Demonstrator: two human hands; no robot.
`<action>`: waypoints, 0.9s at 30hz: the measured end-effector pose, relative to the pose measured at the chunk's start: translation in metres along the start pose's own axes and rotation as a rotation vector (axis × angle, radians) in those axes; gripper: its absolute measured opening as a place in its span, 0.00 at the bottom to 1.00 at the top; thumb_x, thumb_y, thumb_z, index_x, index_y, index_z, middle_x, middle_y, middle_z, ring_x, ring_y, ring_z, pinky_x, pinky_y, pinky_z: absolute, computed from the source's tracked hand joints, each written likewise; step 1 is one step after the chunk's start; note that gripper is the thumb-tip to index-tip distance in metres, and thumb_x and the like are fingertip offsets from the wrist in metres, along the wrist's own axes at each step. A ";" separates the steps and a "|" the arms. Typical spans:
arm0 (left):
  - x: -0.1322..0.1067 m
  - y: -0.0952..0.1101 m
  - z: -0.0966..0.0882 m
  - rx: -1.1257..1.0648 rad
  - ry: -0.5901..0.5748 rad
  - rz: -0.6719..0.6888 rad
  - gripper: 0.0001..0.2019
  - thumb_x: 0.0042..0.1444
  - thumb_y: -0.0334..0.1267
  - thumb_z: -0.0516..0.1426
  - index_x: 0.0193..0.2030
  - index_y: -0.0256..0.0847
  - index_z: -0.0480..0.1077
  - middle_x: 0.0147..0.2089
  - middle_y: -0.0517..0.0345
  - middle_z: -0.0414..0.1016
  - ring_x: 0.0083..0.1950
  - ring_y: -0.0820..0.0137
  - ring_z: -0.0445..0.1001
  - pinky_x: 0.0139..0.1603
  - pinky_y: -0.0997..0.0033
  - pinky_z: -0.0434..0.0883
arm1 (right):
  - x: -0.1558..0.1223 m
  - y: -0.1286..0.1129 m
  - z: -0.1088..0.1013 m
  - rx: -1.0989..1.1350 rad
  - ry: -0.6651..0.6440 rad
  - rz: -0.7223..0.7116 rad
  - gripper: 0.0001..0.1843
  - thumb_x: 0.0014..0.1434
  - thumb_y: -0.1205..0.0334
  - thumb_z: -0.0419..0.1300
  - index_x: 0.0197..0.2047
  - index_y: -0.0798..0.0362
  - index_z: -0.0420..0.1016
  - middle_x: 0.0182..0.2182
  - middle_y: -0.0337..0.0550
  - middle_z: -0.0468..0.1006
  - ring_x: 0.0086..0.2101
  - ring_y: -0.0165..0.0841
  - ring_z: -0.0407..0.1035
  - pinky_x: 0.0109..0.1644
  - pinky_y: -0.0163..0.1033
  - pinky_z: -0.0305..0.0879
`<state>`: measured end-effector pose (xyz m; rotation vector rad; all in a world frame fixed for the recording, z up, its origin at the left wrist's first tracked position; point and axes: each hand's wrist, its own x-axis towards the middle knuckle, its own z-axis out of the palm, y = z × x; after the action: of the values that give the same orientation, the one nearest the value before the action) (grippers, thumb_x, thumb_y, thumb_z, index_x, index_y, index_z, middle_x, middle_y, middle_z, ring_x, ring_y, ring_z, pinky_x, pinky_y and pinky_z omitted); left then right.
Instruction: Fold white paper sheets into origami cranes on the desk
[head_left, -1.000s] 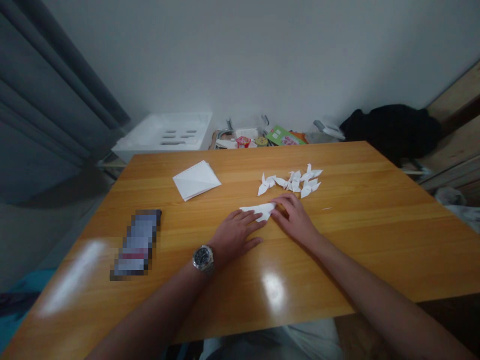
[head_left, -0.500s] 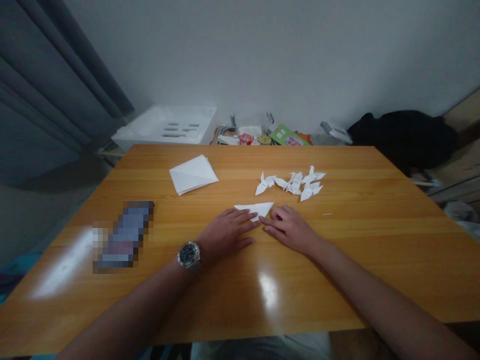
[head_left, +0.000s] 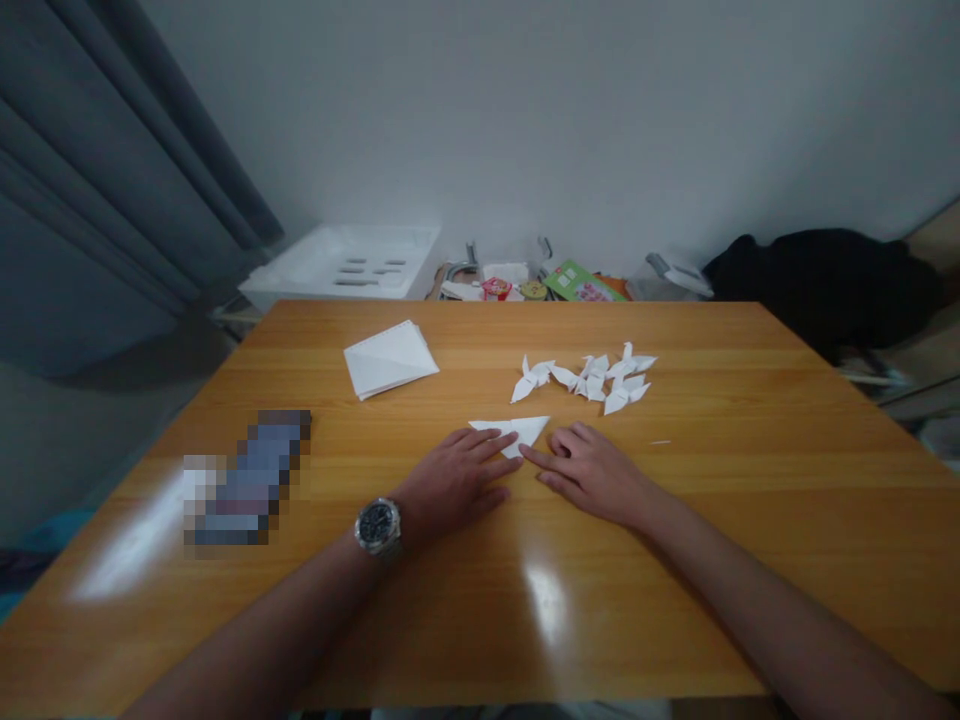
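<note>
A small white piece of paper [head_left: 529, 430], folded into a triangle, lies on the wooden table with its long edge away from me. My left hand [head_left: 457, 478] rests flat across its left part, fingers spread and pressing it down; a metal watch [head_left: 378, 526] is on that wrist. The index finger of my right hand [head_left: 592, 472] is stretched out and touches the paper's near corner. Its thumb stands apart and the other fingers are curled, with nothing held. Beyond the triangle sit several folded white paper birds [head_left: 592, 376], close together. My left hand hides part of the paper.
A stack of white paper sheets [head_left: 391, 360] lies at the far left of the table [head_left: 420, 640], and a blurred phone [head_left: 259, 480] nearer on the left. A thin white sliver [head_left: 661, 442] lies at right. Behind the table are a white tray [head_left: 352, 255] and a green packet [head_left: 581, 282].
The whole view has shifted slightly, so the table appears lower. My right index finger has stretched out more at the paper's near corner. My left hand keeps its place on the paper.
</note>
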<state>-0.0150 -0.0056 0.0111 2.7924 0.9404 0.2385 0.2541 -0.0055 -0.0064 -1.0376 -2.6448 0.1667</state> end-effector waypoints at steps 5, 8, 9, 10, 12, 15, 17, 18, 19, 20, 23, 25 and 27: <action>0.001 0.001 0.001 0.014 -0.024 -0.005 0.21 0.67 0.45 0.52 0.65 0.48 0.65 0.73 0.52 0.58 0.71 0.57 0.58 0.72 0.47 0.53 | -0.001 0.004 -0.002 -0.050 -0.024 0.053 0.21 0.70 0.54 0.51 0.64 0.37 0.70 0.35 0.45 0.70 0.37 0.40 0.61 0.42 0.44 0.60; 0.000 0.001 0.003 0.015 -0.022 -0.003 0.20 0.68 0.45 0.51 0.64 0.47 0.66 0.73 0.52 0.57 0.72 0.58 0.57 0.73 0.47 0.50 | -0.003 0.016 -0.002 -0.052 0.026 0.150 0.21 0.70 0.56 0.51 0.64 0.39 0.70 0.38 0.46 0.70 0.39 0.40 0.62 0.45 0.46 0.62; 0.000 0.001 0.004 0.014 -0.022 -0.003 0.19 0.68 0.45 0.51 0.64 0.47 0.66 0.73 0.52 0.57 0.72 0.58 0.57 0.73 0.47 0.50 | -0.004 0.020 -0.002 -0.062 0.045 0.207 0.22 0.70 0.56 0.51 0.65 0.40 0.69 0.38 0.47 0.70 0.39 0.41 0.62 0.46 0.46 0.62; 0.000 0.001 0.004 0.013 -0.019 -0.004 0.19 0.68 0.45 0.51 0.64 0.47 0.66 0.73 0.52 0.57 0.72 0.58 0.57 0.73 0.47 0.50 | -0.004 0.023 -0.002 -0.077 0.071 0.256 0.22 0.70 0.56 0.50 0.65 0.41 0.69 0.38 0.47 0.69 0.39 0.41 0.63 0.46 0.47 0.63; 0.000 0.001 0.005 0.013 -0.018 -0.004 0.20 0.68 0.45 0.51 0.64 0.47 0.65 0.73 0.52 0.56 0.72 0.58 0.57 0.73 0.47 0.51 | -0.005 0.028 0.000 -0.095 0.080 0.289 0.23 0.70 0.56 0.51 0.66 0.41 0.69 0.38 0.47 0.69 0.40 0.42 0.63 0.47 0.48 0.64; 0.001 0.001 0.004 0.018 -0.020 0.002 0.20 0.68 0.45 0.51 0.64 0.46 0.66 0.73 0.51 0.57 0.72 0.57 0.57 0.73 0.47 0.52 | -0.007 0.029 0.002 -0.109 0.094 0.301 0.23 0.70 0.56 0.50 0.66 0.43 0.68 0.38 0.48 0.70 0.40 0.43 0.64 0.47 0.50 0.65; 0.002 0.001 0.004 0.023 -0.018 0.007 0.20 0.68 0.45 0.51 0.64 0.45 0.66 0.73 0.50 0.57 0.72 0.56 0.58 0.73 0.48 0.52 | -0.008 0.029 0.002 -0.083 0.117 0.299 0.23 0.71 0.56 0.49 0.66 0.46 0.69 0.39 0.49 0.72 0.41 0.43 0.66 0.49 0.51 0.67; 0.003 0.001 0.005 0.025 -0.016 0.010 0.20 0.68 0.45 0.51 0.64 0.45 0.66 0.73 0.50 0.57 0.72 0.56 0.58 0.73 0.48 0.52 | -0.010 0.029 0.001 -0.053 0.136 0.295 0.23 0.71 0.56 0.48 0.65 0.47 0.69 0.40 0.50 0.72 0.42 0.43 0.66 0.50 0.52 0.67; 0.003 0.001 0.005 0.028 -0.014 0.011 0.20 0.68 0.45 0.51 0.64 0.45 0.66 0.73 0.50 0.57 0.71 0.56 0.58 0.73 0.48 0.52 | -0.011 0.029 0.000 -0.016 0.155 0.290 0.23 0.72 0.56 0.48 0.65 0.49 0.69 0.41 0.50 0.73 0.43 0.43 0.67 0.51 0.52 0.68; 0.003 0.001 0.006 0.031 -0.013 0.011 0.20 0.68 0.46 0.51 0.64 0.45 0.66 0.73 0.50 0.57 0.71 0.56 0.58 0.73 0.48 0.52 | -0.012 0.029 -0.001 0.021 0.176 0.284 0.23 0.72 0.57 0.47 0.66 0.49 0.68 0.43 0.50 0.74 0.44 0.42 0.68 0.51 0.51 0.68; 0.002 0.001 0.008 0.046 -0.010 0.014 0.20 0.68 0.45 0.51 0.65 0.45 0.65 0.74 0.50 0.56 0.72 0.56 0.57 0.73 0.49 0.52 | -0.012 0.024 -0.006 0.079 0.199 0.235 0.23 0.72 0.57 0.47 0.66 0.49 0.67 0.50 0.52 0.75 0.50 0.42 0.69 0.55 0.51 0.69; 0.002 0.000 0.010 0.055 -0.004 0.021 0.21 0.69 0.45 0.50 0.65 0.44 0.64 0.74 0.49 0.55 0.73 0.56 0.56 0.73 0.49 0.52 | -0.009 0.016 -0.007 0.071 0.167 0.176 0.23 0.72 0.55 0.48 0.65 0.49 0.68 0.56 0.52 0.73 0.55 0.43 0.68 0.60 0.53 0.66; 0.002 0.000 0.011 0.058 0.000 0.032 0.21 0.69 0.45 0.49 0.66 0.44 0.64 0.74 0.49 0.55 0.73 0.57 0.55 0.73 0.50 0.52 | -0.004 0.006 -0.006 0.055 0.069 0.116 0.25 0.72 0.54 0.48 0.68 0.49 0.63 0.63 0.51 0.68 0.61 0.43 0.64 0.64 0.54 0.62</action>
<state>-0.0116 -0.0054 0.0006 2.8625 0.9174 0.2192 0.2625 -0.0040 -0.0031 -1.1580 -2.5057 0.2238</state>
